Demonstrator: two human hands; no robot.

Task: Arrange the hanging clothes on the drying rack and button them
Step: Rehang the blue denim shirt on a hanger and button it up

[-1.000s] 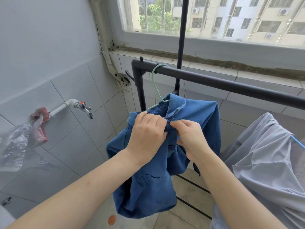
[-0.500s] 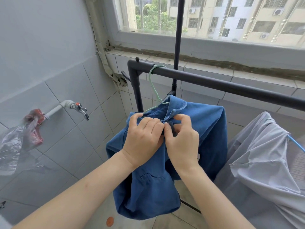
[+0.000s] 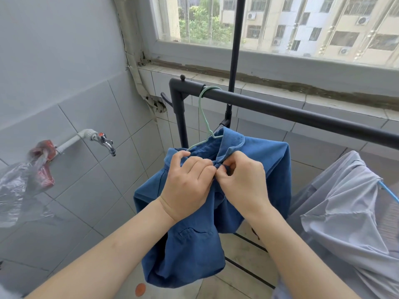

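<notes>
We have drawn our right hand in against our left hand, just under the collar of the blue shirt. The shirt hangs on a pale green hanger hooked over the black rack bar, near its corner. Our curled fingers on both hands pinch the shirt's front edges together. A grey shirt hangs just beside it.

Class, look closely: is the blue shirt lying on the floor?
No, the blue shirt hangs from a pale green hanger hooked over the black rail.
</notes>
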